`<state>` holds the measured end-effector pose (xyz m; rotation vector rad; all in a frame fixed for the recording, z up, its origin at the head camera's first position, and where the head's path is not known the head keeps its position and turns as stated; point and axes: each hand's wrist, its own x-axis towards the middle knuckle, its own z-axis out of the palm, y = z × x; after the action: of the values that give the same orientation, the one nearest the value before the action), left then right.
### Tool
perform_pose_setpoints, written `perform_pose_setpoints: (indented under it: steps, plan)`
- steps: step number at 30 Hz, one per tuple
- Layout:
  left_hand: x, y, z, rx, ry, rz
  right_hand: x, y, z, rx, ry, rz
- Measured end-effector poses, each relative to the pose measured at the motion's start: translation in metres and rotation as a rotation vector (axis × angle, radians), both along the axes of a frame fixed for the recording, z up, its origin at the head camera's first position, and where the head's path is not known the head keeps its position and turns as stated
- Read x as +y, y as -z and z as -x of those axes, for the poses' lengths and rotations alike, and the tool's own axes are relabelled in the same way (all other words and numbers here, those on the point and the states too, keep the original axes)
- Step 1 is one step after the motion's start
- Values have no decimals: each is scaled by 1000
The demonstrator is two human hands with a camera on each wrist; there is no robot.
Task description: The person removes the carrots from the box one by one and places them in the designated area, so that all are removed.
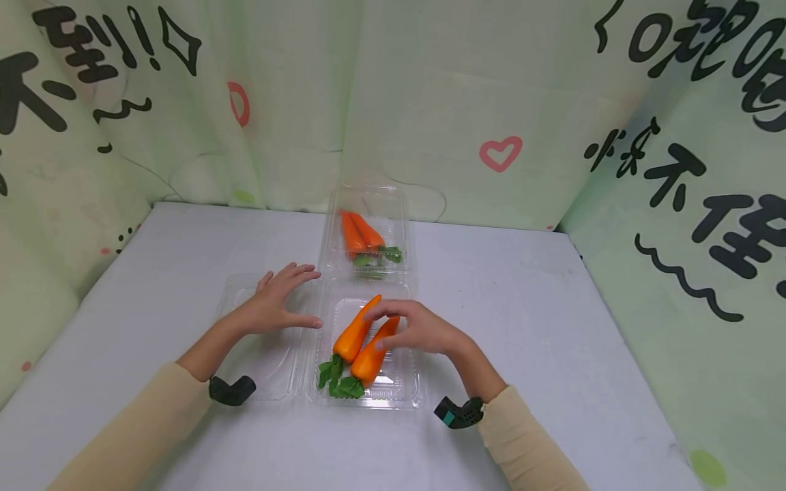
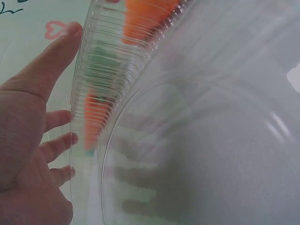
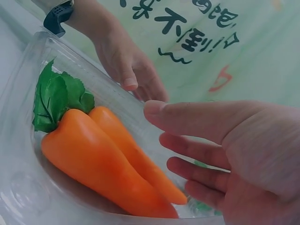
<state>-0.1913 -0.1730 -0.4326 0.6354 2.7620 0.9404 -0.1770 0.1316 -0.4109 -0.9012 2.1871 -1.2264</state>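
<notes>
Two orange toy carrots with green leaves lie side by side in a clear plastic box: the left carrot (image 1: 351, 339) and the right carrot (image 1: 367, 366). The box (image 1: 402, 393) has its lid (image 1: 270, 378) folded out flat to the left. My right hand (image 1: 424, 329) hovers over the box's right side; in the right wrist view its fingers (image 3: 201, 152) stand apart from the carrots, holding nothing. Above the lid's hinge side, my left hand (image 1: 273, 303) is spread with nothing in it. Whether its fingertips touch the box edge is unclear.
Behind the open box stands another clear box (image 1: 396, 204), closed, with more carrots (image 1: 354, 235) inside. A white table (image 1: 503, 307) carries everything. Pale green curtains (image 1: 430, 102) with black lettering surround the table's back and sides.
</notes>
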Motion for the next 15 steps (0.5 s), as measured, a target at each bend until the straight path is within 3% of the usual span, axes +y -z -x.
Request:
perform_pose_setpoints:
  steps: [15]
  plan:
    - [0,-1,2,-29,8,6,-3,-2,-4,23,-60,-99]
